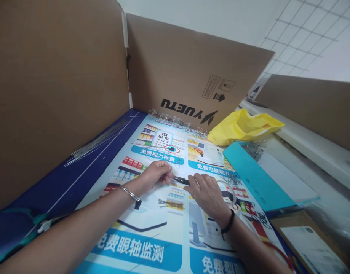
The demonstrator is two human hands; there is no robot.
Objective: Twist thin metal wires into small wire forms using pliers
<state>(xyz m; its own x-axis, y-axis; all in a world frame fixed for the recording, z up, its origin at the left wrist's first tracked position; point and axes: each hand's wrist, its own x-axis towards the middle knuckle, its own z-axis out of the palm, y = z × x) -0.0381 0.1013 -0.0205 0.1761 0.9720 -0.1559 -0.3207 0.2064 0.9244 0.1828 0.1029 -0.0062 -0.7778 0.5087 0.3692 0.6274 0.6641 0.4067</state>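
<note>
My right hand (206,194), in the middle of the head view, is closed around dark pliers (180,180) that point to the left. My left hand (158,174) is closed in a pinch right at the pliers' tips. What its fingers hold is too small to make out. Below the hands, a few thin bent wire pieces (169,204) lie on the printed poster sheet (152,239). A clear round ring-shaped item (233,190), partly hidden, lies beyond my right wrist.
Tall cardboard panels (175,64) stand at the left and back. Straight wires (97,140) lie at left, tangled wire pieces (175,120) at the back. At right are a yellow bag (243,125), a turquoise folder (257,179) and a brown package (309,236). A teal-handled tool (23,239) lies lower left.
</note>
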